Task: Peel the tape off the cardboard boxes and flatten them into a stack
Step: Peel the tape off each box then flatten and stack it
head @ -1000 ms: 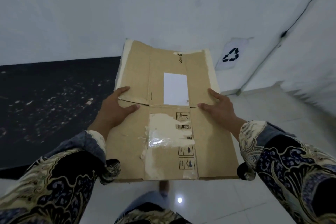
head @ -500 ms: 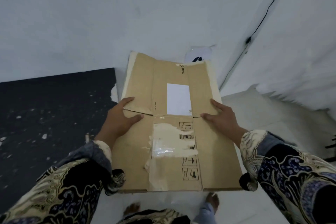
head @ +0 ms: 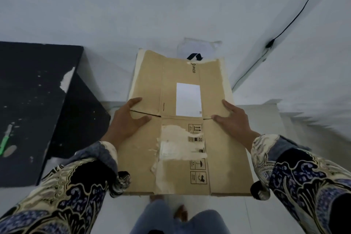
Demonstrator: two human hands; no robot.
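A flattened cardboard box [head: 182, 119] is held out in front of the person, above the pale floor [head: 266, 116], its long side running away from the body. On its upper face sit a white label [head: 188, 99], a row of printed handling symbols [head: 197, 154] and a torn whitish patch with a shiny scrap of tape [head: 171, 150] left on it. Strips of torn paper show along both far side edges.

The left hand [head: 126, 121] grips the box's left edge about midway, thumb lying on top and pointing inward, fingers spread over the edge beside a slit between flaps. The right hand [head: 234, 119] holds the right edge in the same way, thumb on top near the other slit; how the fingers lie under the cardboard cannot be seen. Both arms wear patterned sleeves [head: 303, 182].

Just behind the far end of the box, a white bag with a black mark [head: 197, 51] rests against the wall [head: 171, 5], partly hidden by the cardboard. To the left stands a black table [head: 38, 74], speckled with white bits, with a green tool [head: 4, 142] lying on it. A black cable [head: 303, 7] runs down the wall on the right. Below the near edge of the box, the person's knees in jeans [head: 190, 220] and bare feet show.
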